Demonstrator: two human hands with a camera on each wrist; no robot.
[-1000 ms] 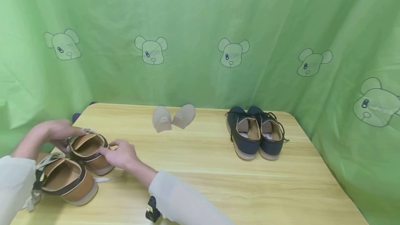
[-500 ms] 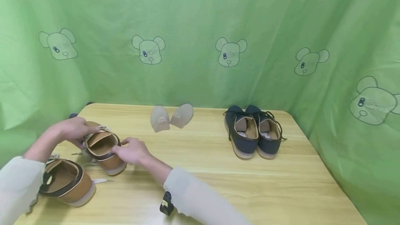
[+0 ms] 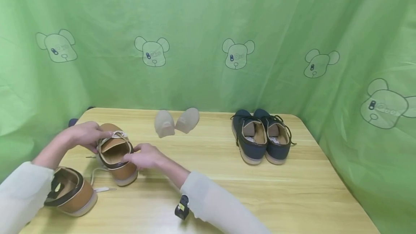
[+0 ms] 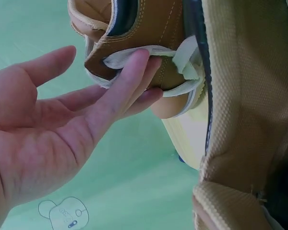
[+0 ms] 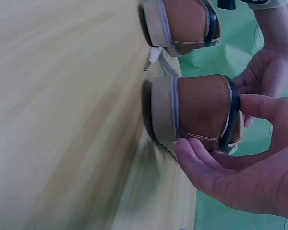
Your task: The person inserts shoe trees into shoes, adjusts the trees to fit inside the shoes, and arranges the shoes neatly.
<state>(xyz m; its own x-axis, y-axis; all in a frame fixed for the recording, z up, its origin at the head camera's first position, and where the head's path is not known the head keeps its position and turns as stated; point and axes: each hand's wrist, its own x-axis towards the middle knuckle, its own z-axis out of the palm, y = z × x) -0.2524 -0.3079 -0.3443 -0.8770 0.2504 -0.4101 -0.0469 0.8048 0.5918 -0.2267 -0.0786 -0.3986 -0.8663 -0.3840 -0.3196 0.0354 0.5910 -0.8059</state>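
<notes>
In the head view, a tan lace-up shoe [image 3: 122, 173] stands on the table with its heel toward me. My right hand [image 3: 146, 156] pinches its heel, and in the right wrist view the thumb lies at the dark collar while the fingers press on the side. My left hand [image 3: 85, 133] is at the laces; in the left wrist view, nearly straight fingers [image 4: 127, 84] touch the shoe's laced side, with the thumb apart from it. A second tan shoe [image 3: 82, 198] stands nearer at the lower left, partly hidden by my left sleeve.
Two pale half-sole-shaped pieces [image 3: 187, 120] lie near the table's back edge. A pair of navy lace-up shoes [image 3: 255, 150] stands at the back right of the wooden table [image 3: 208, 161]. Green curtain [image 3: 201, 82] surrounds the back and sides. A white lace end [image 3: 103, 189] trails near the second shoe.
Both hands have moved right with the tan shoe, away from the second one. It has turned to point more straight toward the back. The view has shifted slightly.
</notes>
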